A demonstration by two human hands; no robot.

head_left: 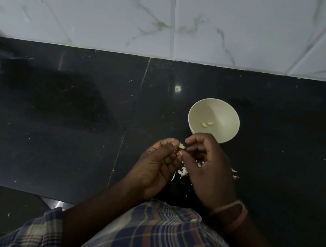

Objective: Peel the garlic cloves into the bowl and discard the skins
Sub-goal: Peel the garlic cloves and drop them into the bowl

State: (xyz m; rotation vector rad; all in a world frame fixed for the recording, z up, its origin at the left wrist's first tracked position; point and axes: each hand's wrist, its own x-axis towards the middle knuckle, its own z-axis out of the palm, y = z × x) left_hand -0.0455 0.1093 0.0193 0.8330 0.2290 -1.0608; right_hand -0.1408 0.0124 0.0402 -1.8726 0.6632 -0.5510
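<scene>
Just in front of the bowl, your left hand pinches the garlic clove; your right hand picks its skin. It's probably light and slick; hold its ends.

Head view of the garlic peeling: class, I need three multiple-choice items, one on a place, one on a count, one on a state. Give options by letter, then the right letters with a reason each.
1. Where do the loose skins lie?
A. in the bowl
B. on the dark counter under the hands
C. on the white tiles

2. How many peeled cloves lie in the bowl?
A. none
B. two
C. six

3. What is the state of the garlic clove being worked?
A. pinched between both hands
B. lying on the counter
C. dropped in the bowl

Key: 1 B, white flakes sit on the counter below the hands. 2 B, two pale cloves show inside. 3 A, left hand and right hand both grip it.
</scene>
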